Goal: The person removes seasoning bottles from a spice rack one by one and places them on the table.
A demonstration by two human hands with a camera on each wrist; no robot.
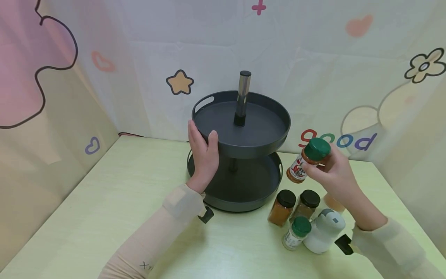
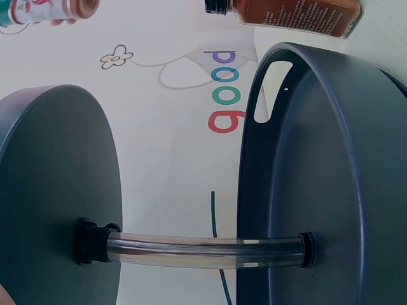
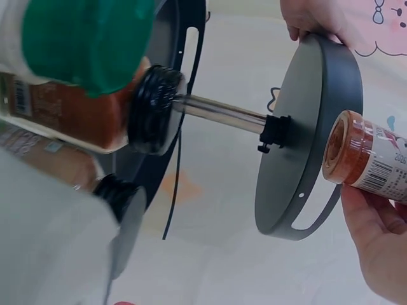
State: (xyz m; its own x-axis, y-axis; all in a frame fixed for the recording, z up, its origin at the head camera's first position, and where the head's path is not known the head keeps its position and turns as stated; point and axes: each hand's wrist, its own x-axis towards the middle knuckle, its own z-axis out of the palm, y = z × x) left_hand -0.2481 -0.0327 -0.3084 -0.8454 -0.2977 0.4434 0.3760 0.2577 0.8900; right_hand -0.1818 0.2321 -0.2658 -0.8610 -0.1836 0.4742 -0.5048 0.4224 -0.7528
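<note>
A dark grey two-tier round tray stand [image 1: 240,151] with a metal post stands against the backdrop. My left hand [image 1: 203,157] rests against the left rim of its upper tray, fingers straight and thumb apart. To the right of the stand, my right hand [image 1: 334,172] grips a spice jar [image 1: 298,170] with a green lid and reddish contents, tilted in the air. The right wrist view shows this spice jar's [image 3: 375,155] base beside the upper tray [image 3: 311,127]. Both tiers hold nothing in the head view.
Below my right hand stand two black-lidded jars [image 1: 280,211], a small green-lidded jar [image 1: 296,233] and a white bottle [image 1: 322,232] with a grey top. A peach-coloured item [image 1: 333,203] is partly behind my right wrist. A printed curtain [image 1: 150,69] borders the table [image 1: 139,174].
</note>
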